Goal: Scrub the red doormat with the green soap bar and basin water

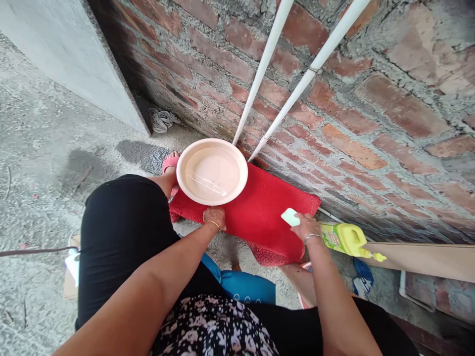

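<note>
A thick red mat (274, 198) lies spread in front of me, its near edge hanging down. My left hand (214, 217) is closed at that near edge, just below the basin, with the fingers curled on the mat. Over the mat's right part, my right hand (306, 226) grips a flat, pale green block (290, 216) with rounded corners; whether it is soap or a brush I cannot tell. A cream basin (212, 200) of clear water rests on the mat's left end.
A yellow detergent bottle (347, 238) stands right of the mat. Two white pipes (265, 64) run down the brick wall (334, 123). A grey slab (74, 54) leans at the left, near a coiled rope (162, 120). A blue and white object (362, 278) lies at the lower right.
</note>
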Motion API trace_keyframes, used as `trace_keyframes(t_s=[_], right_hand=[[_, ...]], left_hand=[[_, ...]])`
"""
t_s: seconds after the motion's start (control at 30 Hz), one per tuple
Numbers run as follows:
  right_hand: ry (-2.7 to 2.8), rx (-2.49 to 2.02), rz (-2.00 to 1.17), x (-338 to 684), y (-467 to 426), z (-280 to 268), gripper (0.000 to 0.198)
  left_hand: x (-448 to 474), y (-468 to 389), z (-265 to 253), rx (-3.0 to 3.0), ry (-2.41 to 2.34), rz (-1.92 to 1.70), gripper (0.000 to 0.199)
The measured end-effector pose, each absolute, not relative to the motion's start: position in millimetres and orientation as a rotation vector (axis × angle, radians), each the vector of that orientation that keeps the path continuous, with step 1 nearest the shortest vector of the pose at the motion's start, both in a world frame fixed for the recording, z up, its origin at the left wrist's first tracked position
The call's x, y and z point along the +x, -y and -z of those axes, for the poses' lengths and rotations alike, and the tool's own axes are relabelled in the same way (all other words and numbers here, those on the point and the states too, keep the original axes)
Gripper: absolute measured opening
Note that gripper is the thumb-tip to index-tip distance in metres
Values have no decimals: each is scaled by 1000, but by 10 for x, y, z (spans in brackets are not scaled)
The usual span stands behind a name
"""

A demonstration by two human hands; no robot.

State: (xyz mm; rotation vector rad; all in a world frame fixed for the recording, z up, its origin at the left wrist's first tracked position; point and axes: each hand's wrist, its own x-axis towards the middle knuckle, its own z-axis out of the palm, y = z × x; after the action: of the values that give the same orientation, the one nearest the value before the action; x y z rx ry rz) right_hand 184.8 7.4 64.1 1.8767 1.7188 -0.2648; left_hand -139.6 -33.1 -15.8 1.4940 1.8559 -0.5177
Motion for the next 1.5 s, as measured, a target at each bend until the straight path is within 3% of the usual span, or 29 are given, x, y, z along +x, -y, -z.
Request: trace_keyframes(t_s=[0.23,0.57,0.9,1.07,1.23,1.5], right_hand=[[-2094,1717,418,1045,-149,-345,56],[-1519,1845,178,2497,149,-715,46],[-2030,1719,280,1277,-363,-421,52],[-1837,1716,328,2062,-238,-416,56],[-1443,1807,146,2798,103,-649,39],[-1939,1804,390,1879,207,-520,56]], left_hand=[[-1403,331,243,1501,-1853,524,66],[-1394,322,201,1497,-1833,523,61],[-1391,345,231,1506,-1862,512,69],[-1384,325,258,1472,-1848,534,65],[-1388,312,232,1484,-1840,519,62],[-1401,325,163,1510,-1855,504,69]])
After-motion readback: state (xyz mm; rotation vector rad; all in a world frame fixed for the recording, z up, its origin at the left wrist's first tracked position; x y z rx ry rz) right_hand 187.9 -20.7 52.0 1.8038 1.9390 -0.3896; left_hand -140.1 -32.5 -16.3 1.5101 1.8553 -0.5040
